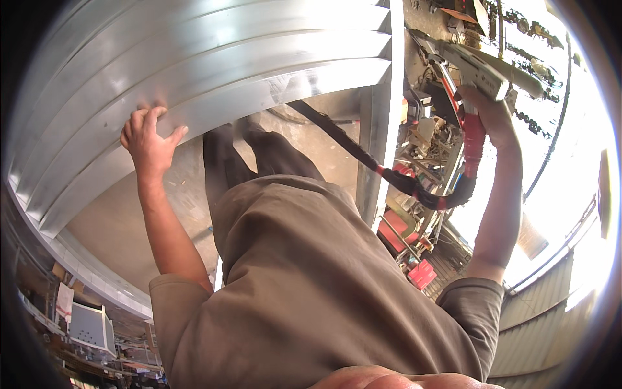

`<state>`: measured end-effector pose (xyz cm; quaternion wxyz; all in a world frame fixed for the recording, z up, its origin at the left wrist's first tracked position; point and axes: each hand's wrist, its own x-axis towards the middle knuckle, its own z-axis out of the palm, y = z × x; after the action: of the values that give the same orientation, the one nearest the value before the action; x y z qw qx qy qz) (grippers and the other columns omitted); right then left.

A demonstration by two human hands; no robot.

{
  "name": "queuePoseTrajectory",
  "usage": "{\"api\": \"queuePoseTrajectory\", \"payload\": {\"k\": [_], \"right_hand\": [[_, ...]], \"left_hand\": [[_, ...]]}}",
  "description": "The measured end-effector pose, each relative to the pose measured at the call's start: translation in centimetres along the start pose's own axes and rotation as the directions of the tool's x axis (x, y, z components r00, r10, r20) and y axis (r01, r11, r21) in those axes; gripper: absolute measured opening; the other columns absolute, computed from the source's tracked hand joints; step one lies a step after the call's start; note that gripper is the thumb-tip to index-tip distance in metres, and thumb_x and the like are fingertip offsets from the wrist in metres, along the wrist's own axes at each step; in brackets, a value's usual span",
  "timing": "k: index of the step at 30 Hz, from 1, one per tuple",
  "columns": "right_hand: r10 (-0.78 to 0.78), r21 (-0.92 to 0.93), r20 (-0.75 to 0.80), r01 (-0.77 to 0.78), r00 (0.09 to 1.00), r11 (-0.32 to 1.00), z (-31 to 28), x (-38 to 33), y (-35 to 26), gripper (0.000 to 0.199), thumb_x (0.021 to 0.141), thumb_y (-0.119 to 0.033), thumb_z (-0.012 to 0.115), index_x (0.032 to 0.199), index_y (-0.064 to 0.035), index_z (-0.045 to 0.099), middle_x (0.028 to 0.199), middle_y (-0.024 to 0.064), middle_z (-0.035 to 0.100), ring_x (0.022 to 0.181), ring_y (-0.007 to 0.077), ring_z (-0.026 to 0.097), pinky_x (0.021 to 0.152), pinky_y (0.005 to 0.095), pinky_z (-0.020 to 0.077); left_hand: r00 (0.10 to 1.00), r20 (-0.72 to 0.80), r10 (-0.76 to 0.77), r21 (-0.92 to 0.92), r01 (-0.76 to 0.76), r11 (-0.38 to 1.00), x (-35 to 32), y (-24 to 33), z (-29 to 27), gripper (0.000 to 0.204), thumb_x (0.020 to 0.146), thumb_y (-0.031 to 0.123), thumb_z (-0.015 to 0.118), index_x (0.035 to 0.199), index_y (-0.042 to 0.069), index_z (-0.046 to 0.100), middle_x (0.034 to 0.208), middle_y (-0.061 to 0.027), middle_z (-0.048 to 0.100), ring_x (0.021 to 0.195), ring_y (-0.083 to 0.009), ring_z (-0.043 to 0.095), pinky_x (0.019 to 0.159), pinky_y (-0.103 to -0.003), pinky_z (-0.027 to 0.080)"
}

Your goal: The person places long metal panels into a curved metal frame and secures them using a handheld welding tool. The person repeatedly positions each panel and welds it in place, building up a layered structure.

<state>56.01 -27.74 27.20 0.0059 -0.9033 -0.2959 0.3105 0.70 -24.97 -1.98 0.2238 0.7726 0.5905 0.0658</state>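
Note:
My left hand (149, 141) rests with its fingertips against a shiny metal slat (220, 97), one of several overlapping ones in a large metal frame. Its fingers are slightly bent and the thumb stands away from them; nothing is gripped. Up at the right, my right hand (494, 117) is closed round the red-wrapped handle of a handheld welding gun (478, 72) with a white, boxy body. The gun is raised beside the frame's right-hand post (382, 123), and its front end points away to the upper left. A thick black hose (414, 187) with red bands hangs in a loop from the handle.
The hose runs behind the post and under the slats, near my legs (227, 155). Beyond the post lies a cluttered area with a red box (422, 275) and loose parts. A light-grey cabinet (92, 329) stands at the lower left. Bright light fills the right side.

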Motion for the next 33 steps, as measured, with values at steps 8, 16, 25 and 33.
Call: {"api": "queuePoseTrajectory", "payload": {"k": [8, 16, 25, 33], "right_hand": [[0.280, 0.675, 0.137, -0.296, 0.950, 0.676, 4.7, 2.6, 20.2, 0.024, 0.096, -0.022, 0.067, 0.107, -0.0002, 0.067, 0.079, 0.0108, 0.066, 0.064, 0.0221, 0.067, 0.056, 0.0381, 0.0589], [0.363, 0.864, 0.237, -0.367, 0.901, 0.345, 11.6, 6.6, 36.2, 0.023, 0.094, -0.020, 0.067, 0.106, 0.0000, 0.067, 0.082, 0.0127, 0.067, 0.063, 0.0246, 0.066, 0.057, 0.0399, 0.0580], [0.174, 0.810, 0.009, -0.109, 0.985, 0.577, 6.5, 0.1, 28.9, 0.026, 0.094, -0.012, 0.066, 0.112, 0.0061, 0.067, 0.084, 0.0132, 0.068, 0.065, 0.0211, 0.067, 0.055, 0.0344, 0.0556], [-0.112, 0.826, -0.140, 0.178, 0.984, 0.534, -5.9, -5.5, 13.8, 0.047, 0.100, -0.032, 0.064, 0.131, 0.0010, 0.051, 0.098, 0.0145, 0.065, 0.056, 0.0161, 0.064, 0.048, 0.0270, 0.0552]], "left_hand": [[0.997, 0.068, -0.038, 0.070, 0.033, 0.997, 0.0, 0.1, 0.0, 0.059, 0.075, 0.037, 0.088, 0.125, 0.018, 0.064, 0.128, -0.0037, 0.056, 0.128, -0.0289, 0.046, 0.116, -0.051, 0.027], [0.985, 0.109, -0.132, 0.212, 0.107, 0.971, -0.5, 2.0, -0.6, 0.062, 0.079, 0.040, 0.085, 0.133, 0.021, 0.062, 0.139, -0.0022, 0.054, 0.137, -0.0291, 0.044, 0.118, -0.052, 0.027], [0.985, -0.089, -0.150, 0.099, 0.159, 0.982, 0.5, 11.7, -1.4, 0.052, 0.083, 0.023, 0.083, 0.130, 0.013, 0.065, 0.138, -0.0117, 0.057, 0.130, -0.0322, 0.052, 0.111, -0.048, 0.040], [0.415, 0.386, 0.824, -0.660, -0.500, 0.561, -1.1, 31.1, 18.0, 0.089, 0.070, 0.037, 0.088, 0.149, 0.017, 0.050, 0.150, -0.0078, 0.052, 0.142, -0.0258, 0.045, 0.125, -0.047, 0.028]]}}
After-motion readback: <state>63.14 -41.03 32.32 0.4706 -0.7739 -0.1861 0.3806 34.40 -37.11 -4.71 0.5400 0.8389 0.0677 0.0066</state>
